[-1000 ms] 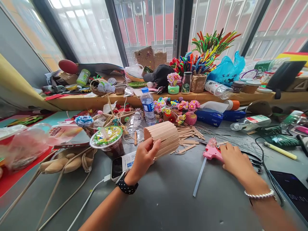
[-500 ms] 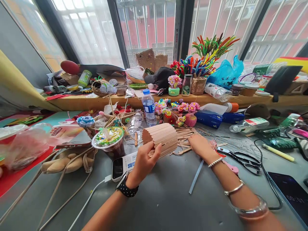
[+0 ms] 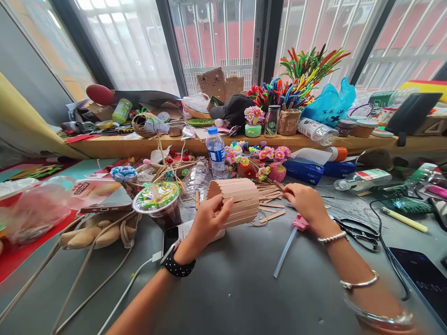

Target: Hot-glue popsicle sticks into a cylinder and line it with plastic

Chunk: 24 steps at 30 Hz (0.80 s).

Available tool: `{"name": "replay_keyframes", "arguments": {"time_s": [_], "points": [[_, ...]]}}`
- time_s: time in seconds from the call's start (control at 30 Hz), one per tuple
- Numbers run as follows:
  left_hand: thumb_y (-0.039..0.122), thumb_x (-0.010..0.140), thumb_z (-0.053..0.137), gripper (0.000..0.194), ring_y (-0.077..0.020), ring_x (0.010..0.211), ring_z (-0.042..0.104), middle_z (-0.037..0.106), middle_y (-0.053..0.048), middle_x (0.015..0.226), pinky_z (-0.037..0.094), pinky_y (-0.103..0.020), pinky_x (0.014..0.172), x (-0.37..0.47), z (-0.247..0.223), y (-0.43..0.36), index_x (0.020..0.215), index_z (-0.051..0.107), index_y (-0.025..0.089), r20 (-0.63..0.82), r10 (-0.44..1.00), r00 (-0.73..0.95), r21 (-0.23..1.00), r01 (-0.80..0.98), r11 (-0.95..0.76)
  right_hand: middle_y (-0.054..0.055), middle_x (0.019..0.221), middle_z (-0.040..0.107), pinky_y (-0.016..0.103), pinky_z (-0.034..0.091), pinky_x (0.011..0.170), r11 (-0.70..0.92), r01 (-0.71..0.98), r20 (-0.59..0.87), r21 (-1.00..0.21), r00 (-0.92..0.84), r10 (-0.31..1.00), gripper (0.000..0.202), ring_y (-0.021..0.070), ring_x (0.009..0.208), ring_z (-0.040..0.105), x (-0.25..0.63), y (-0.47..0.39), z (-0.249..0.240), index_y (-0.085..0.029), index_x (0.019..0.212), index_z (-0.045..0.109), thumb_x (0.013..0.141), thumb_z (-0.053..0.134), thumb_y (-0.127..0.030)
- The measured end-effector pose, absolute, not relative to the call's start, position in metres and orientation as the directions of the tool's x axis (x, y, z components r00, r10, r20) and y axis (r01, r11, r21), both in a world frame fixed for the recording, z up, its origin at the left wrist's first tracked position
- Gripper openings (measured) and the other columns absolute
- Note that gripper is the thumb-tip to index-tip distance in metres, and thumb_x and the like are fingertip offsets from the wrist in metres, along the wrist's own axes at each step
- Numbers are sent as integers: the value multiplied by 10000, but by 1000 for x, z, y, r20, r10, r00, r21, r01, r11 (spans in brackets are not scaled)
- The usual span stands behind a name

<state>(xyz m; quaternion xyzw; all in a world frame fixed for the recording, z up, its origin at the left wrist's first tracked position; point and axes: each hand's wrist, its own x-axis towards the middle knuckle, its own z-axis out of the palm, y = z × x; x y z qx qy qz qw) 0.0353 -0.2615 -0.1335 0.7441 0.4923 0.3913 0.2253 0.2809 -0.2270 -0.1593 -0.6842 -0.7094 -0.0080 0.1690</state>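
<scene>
My left hand [image 3: 205, 224] grips a curved shell of glued wooden craft sticks [image 3: 237, 201] and holds it just above the grey table [image 3: 237, 288]. My right hand [image 3: 307, 204] is at the pile of loose wooden sticks [image 3: 270, 204], right of the shell, with its fingers pinched on one stick [image 3: 279, 186]. A pink glue gun [image 3: 299, 223] lies under my right wrist, and its clear glue stick [image 3: 284, 252] points toward me.
Black scissors [image 3: 356, 230] and a dark phone [image 3: 421, 279] lie to the right. A sealed cup with a green lid [image 3: 159, 199], a water bottle [image 3: 215, 153] and a white device on a cable [image 3: 174, 236] crowd the left. Craft flowers [image 3: 268, 160] and clutter fill the back ledge.
My right hand left the glue gun, reached left to the loose sticks and now pinches one. The left hand kept the stick shell almost still.
</scene>
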Motion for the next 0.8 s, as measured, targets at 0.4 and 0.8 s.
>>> {"name": "replay_keyframes", "arguments": {"time_s": [0.4, 0.8], "points": [[276, 773, 518, 176, -83, 534, 440, 570, 20, 615, 283, -190, 488, 58, -86, -217, 693, 614, 152, 142, 667, 731, 430, 562, -707, 1, 731, 647, 234, 453, 668, 258, 279, 218, -925, -165, 962, 224, 127, 700, 583, 262, -255, -112, -179, 768, 623, 708, 585, -392], [273, 852, 339, 304, -114, 649, 476, 568, -2, 693, 348, -197, 570, 78, -114, -192, 766, 595, 132, 204, 728, 654, 652, 464, -600, -4, 736, 593, 269, 469, 651, 137, 247, 63, -959, -287, 956, 395, 141, 729, 588, 252, -244, -128, -181, 971, 472, 651, 645, -336]]}}
